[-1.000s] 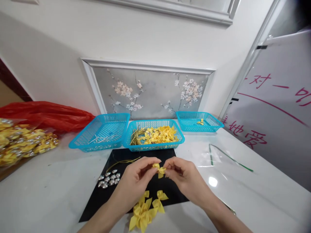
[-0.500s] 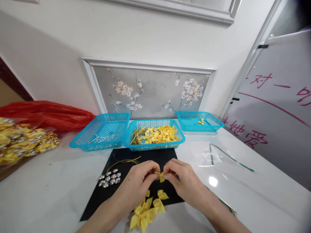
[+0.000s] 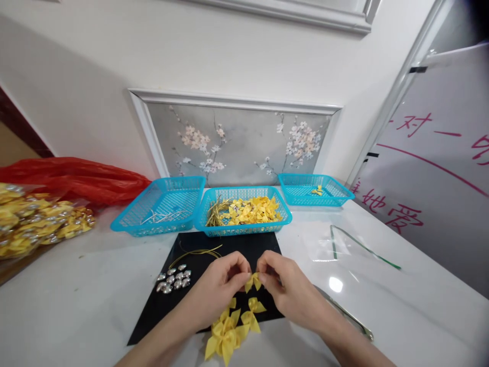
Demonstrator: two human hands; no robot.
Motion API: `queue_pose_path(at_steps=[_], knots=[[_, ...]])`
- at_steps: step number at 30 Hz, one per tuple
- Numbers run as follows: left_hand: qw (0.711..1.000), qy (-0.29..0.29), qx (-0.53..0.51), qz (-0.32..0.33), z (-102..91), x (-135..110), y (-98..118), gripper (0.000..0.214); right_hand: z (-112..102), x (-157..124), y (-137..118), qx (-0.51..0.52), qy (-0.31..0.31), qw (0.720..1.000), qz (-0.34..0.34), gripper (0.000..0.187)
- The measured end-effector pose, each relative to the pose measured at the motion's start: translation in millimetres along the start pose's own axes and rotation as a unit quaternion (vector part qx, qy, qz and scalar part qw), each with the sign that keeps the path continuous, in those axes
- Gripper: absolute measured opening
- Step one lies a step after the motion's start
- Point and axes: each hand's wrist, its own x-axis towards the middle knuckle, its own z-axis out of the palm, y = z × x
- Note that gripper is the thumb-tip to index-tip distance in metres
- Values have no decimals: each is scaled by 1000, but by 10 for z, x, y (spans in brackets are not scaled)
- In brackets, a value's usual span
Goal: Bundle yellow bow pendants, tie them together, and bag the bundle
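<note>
Between my two hands is a small yellow ribbon bow, held above a black mat. My left hand pinches its left side with thumb and forefinger. On its right side my right hand pinches it the same way. Below them lie several yellow ribbon bows, heaped at the mat's front edge, with a bow at their right. Silver beads sit in a cluster left of my left hand. Behind them lie thin gold cords.
Behind the mat stands a blue basket of yellow bows and gold ties. A left basket holds white strips; a right basket holds a small yellow piece. Scissors-like metal tool lies by my right forearm. Bagged bows are far left.
The bow between my fingers has turned and spread, showing two tails hanging down rather than one. Both hands stay nearly in place, still pinching.
</note>
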Motion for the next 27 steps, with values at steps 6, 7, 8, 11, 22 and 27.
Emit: queue_pose_path(at_steps=[6, 7, 8, 11, 22, 27], knots=[[992, -30, -123, -25, 26, 5, 41, 14, -16, -5, -11, 13, -12, 1000, 17, 15], [988, -34, -146, -34, 23, 0, 53, 15, -20, -5, -13, 12, -12, 1000, 16, 15], [985, -35, -163, -44, 17, -5, 64, 16, -25, -5, -15, 10, -11, 1000, 13, 15], [986, -28, -153, -56, -23, -19, 82, 21, -42, -6, -19, 2, -5, 1000, 3, 15], [1000, -3, 11, -13, -45, -24, 41, 12, -10, -4, -32, 79, -1, 997, 27, 8], [998, 15, 61, 3, -16, -34, 53, 16, 31, 6, 5, 161, -6, 985, 58, 17]])
